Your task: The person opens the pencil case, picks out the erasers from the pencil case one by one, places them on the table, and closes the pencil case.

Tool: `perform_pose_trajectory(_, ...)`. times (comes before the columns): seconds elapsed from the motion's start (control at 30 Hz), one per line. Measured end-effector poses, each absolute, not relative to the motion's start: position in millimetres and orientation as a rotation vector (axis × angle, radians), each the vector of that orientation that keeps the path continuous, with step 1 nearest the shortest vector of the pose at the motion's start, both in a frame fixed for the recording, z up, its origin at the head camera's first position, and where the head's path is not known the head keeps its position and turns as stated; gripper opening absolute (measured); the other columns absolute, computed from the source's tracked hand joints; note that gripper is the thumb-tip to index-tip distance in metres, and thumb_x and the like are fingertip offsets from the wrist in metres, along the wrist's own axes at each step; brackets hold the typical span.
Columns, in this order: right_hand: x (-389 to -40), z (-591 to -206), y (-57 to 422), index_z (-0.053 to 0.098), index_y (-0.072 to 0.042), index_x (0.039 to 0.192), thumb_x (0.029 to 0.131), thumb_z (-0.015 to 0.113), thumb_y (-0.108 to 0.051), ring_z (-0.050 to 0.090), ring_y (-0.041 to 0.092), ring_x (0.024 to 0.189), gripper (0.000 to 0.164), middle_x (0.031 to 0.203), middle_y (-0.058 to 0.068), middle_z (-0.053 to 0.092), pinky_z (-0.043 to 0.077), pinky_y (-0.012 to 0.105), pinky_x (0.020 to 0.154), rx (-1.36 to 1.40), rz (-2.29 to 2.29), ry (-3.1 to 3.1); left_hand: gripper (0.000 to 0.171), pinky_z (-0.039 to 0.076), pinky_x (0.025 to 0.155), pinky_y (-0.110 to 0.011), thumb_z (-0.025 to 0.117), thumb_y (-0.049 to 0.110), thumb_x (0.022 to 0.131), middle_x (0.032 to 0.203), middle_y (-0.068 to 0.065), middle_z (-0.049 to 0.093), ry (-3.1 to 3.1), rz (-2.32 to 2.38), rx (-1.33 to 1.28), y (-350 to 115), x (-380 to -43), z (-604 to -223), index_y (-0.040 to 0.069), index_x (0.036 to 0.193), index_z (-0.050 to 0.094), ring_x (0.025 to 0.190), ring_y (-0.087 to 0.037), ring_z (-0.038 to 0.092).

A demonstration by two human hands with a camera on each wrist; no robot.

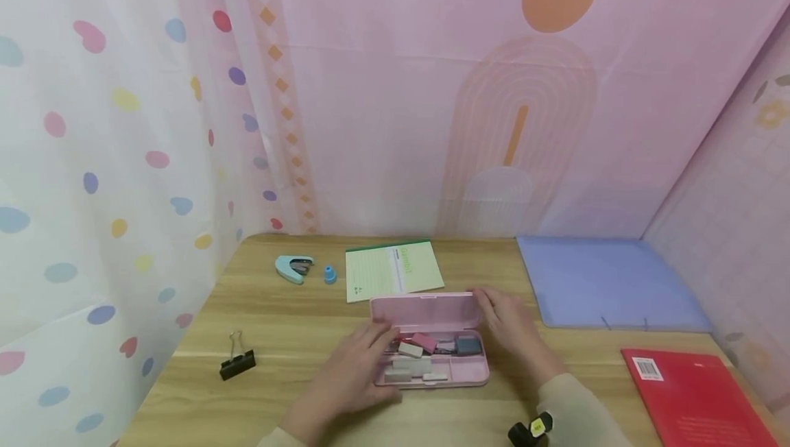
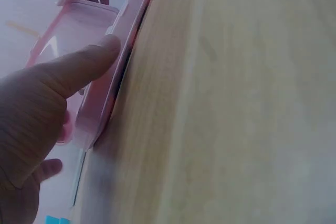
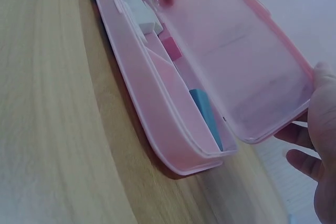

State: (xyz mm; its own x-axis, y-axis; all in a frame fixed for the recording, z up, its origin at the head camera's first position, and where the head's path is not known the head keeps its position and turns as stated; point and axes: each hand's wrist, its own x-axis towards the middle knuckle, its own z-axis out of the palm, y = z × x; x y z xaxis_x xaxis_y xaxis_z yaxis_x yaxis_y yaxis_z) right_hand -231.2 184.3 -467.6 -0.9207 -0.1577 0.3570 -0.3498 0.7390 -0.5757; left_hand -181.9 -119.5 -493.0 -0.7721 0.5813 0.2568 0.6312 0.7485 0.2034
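Note:
A pink pencil case (image 1: 470, 369) lies on the wooden table, its lid (image 1: 426, 310) raised on the far side. Inside sit several small blocks that look like erasers, among them a pink one (image 1: 424, 342), a white one (image 1: 410, 349) and a blue-grey one (image 1: 468, 346). My left hand (image 1: 353, 370) holds the case's left end, its thumb (image 2: 86, 66) along the front wall and fingers over the far part. At the lid's right corner, my right hand (image 1: 511, 322) pinches the edge, with its thumb on the rim in the right wrist view.
Behind the case lies a notepad (image 1: 376, 272), with a small blue cone-shaped piece (image 1: 330, 275) and a light-blue stapler (image 1: 290, 269) to its left. A black binder clip (image 1: 237, 365) is at left. On the right are a blue folder (image 1: 605, 282) and a red booklet (image 1: 697, 392).

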Motion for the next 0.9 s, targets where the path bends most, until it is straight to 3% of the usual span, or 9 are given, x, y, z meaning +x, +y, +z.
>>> perform_pose_trajectory(0.17, -234.4, -470.6, 182.5, 0.058, -0.011, 0.131, 0.104, 0.04, -0.033, 0.059, 0.032, 0.112, 0.039, 0.123, 0.011, 0.064, 0.046, 0.049, 0.094, 0.418, 0.968, -2.641, 0.098, 0.032, 0.109, -0.047, 0.071, 0.068, 0.07, 0.146, -0.007, 0.042, -2.862, -0.428, -0.937, -119.1, -185.5, -495.8, 0.013, 0.144, 0.041, 0.135, -0.027, 0.037)
perform_pose_trajectory(0.27, -227.5, -471.4, 184.5, 0.051, -0.009, 0.135, 0.099, 0.055, -0.026, 0.059, 0.03, 0.108, 0.04, 0.122, 0.012, 0.061, 0.049, 0.048, 0.09, 0.535, 0.839, -2.528, 0.098, 0.032, 0.108, -0.047, 0.074, 0.065, 0.069, 0.145, -0.007, 0.042, -2.882, -0.447, -0.935, -117.1, -186.0, -492.0, 0.012, 0.144, 0.041, 0.135, -0.027, 0.037)
perform_pose_trajectory(0.4, -213.4, -472.6, 188.2, 0.057, -0.005, 0.127, 0.083, 0.073, -0.028, 0.057, 0.028, 0.104, 0.053, 0.117, 0.012, 0.058, 0.049, 0.045, 0.088, 0.764, 0.602, -2.318, 0.098, 0.032, 0.109, -0.046, 0.077, 0.061, 0.069, 0.144, -0.007, 0.043, -2.897, -0.449, -0.933, -117.2, -186.3, -489.3, 0.01, 0.144, 0.041, 0.133, -0.026, 0.038)
perform_pose_trajectory(0.63, -199.1, -478.4, 193.8, 0.061, -0.001, 0.121, 0.084, 0.068, -0.042, 0.055, 0.031, 0.109, 0.056, 0.121, 0.016, 0.058, 0.044, 0.044, 0.094, 0.972, 0.446, -2.138, 0.096, 0.033, 0.108, -0.046, 0.08, 0.056, 0.068, 0.142, -0.007, 0.044, -2.904, -0.459, -0.928, -118.2, -187.2, -487.3, 0.01, 0.143, 0.042, 0.132, -0.026, 0.039)
perform_pose_trajectory(0.9, -184.8, -495.8, 190.0, 0.043, -0.008, 0.143, 0.073, 0.067, -0.069, 0.036, 0.028, 0.136, 0.096, 0.146, 0.009, 0.043, 0.031, 0.052, 0.107, 1.069, 0.294, -2.512, 0.097, 0.03, 0.109, -0.047, 0.079, 0.057, 0.068, 0.145, -0.008, 0.041, -2.93, -0.469, -0.917, -116.3, -185.9, -488.7, 0.009, 0.143, 0.041, 0.135, -0.027, 0.035)
